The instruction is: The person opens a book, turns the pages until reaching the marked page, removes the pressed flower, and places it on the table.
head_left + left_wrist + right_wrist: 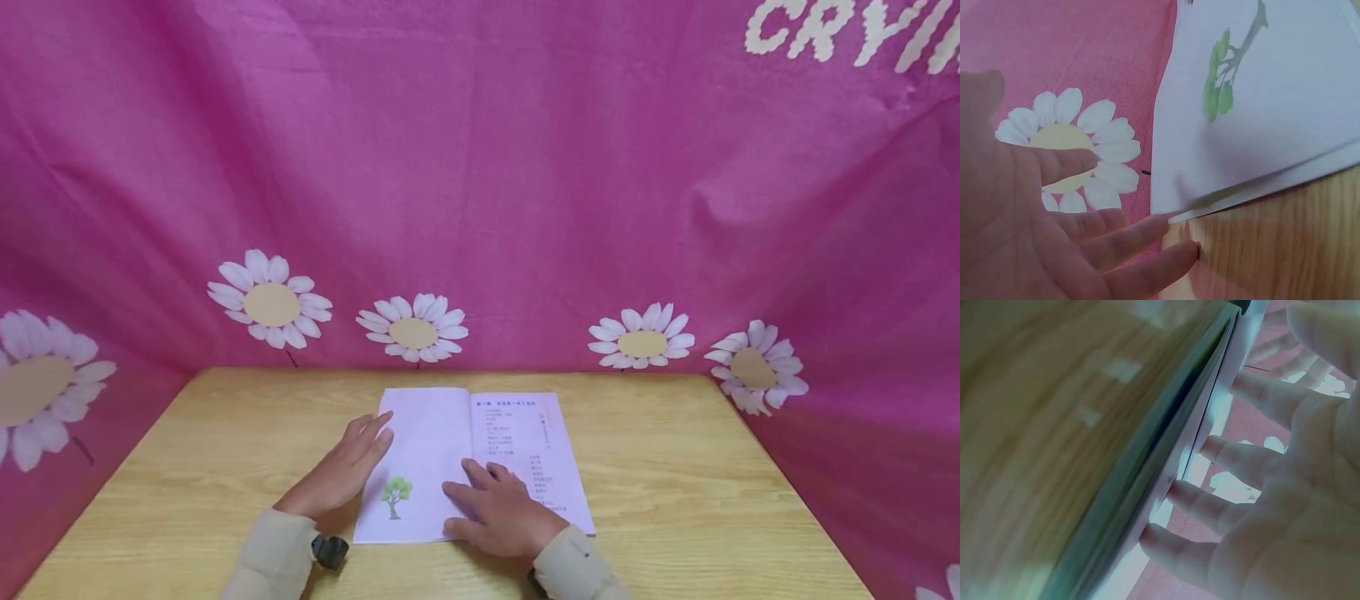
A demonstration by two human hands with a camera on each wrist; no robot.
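An open book (431, 450) lies on the wooden table, its left page showing a small green tree (396, 497) and its right page printed with lines of text. My left hand (348, 467) is at the book's left edge, fingers extended and spread; in the left wrist view its fingertips are beside the page margin. My right hand (498, 508) lies over the lower middle of the book, across the fold, fingers loosely straight and pointing left. In the right wrist view the fingertips (1160, 540) touch the page surface, with the book's layered page edges below them.
The wooden table (675, 483) extends around the book on both sides. Behind and beside it hangs a pink cloth (525, 208) printed with white daisies. Black bands (330, 552) sit at the wrists, over light sleeves (273, 554).
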